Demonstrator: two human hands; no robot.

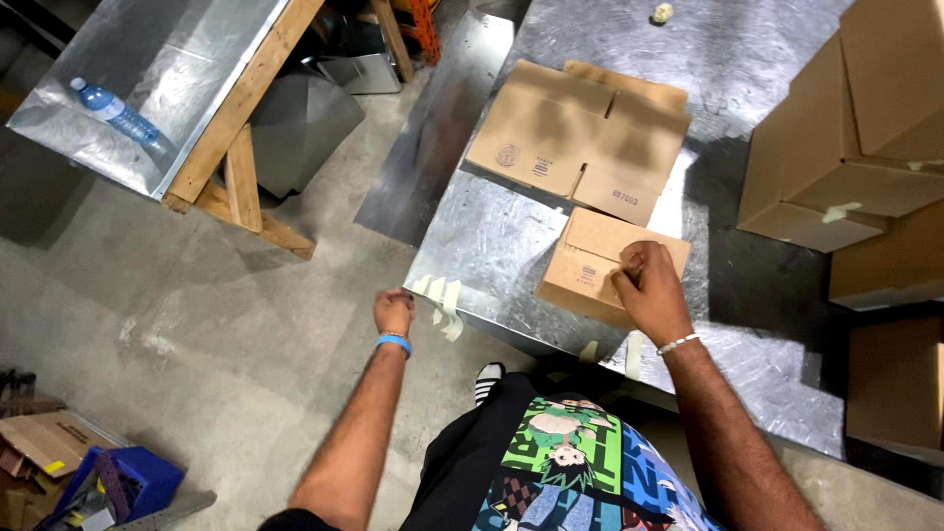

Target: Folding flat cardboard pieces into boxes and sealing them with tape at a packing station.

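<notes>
Viewpoint: head camera, looking straight down past the person's printed shirt to a concrete floor and a sheet-metal bench.
Right hand: rests on the near corner of a small cardboard box; the grip is curled, fingers pressed together against the box's top flap, thumb side toward the body. A beaded bracelet sits at the wrist.
Left hand: held out over the floor just beside the bench's near left edge, clear of the metal; the fingers are closed into a loose fist, and whether they pinch anything cannot be told. A blue wristband circles the wrist.
Small cardboard box: stands on the bench near its front edge, flaps folded shut, turned slightly askew to the edge.
Tape strips: several pale strips of masking tape hang from the bench's front edge, just beside the left hand; more hang below the right forearm.
Flattened carton: lies unfolded on the bench behind the small box, well apart from both hands.
Stacked cartons: large brown boxes at the right side of the bench.
Water bottle: lies on its side on a second metal-topped surface with a wooden frame, upper left.
Blue bin: on the floor at lower left, beside scrap cardboard.
</notes>
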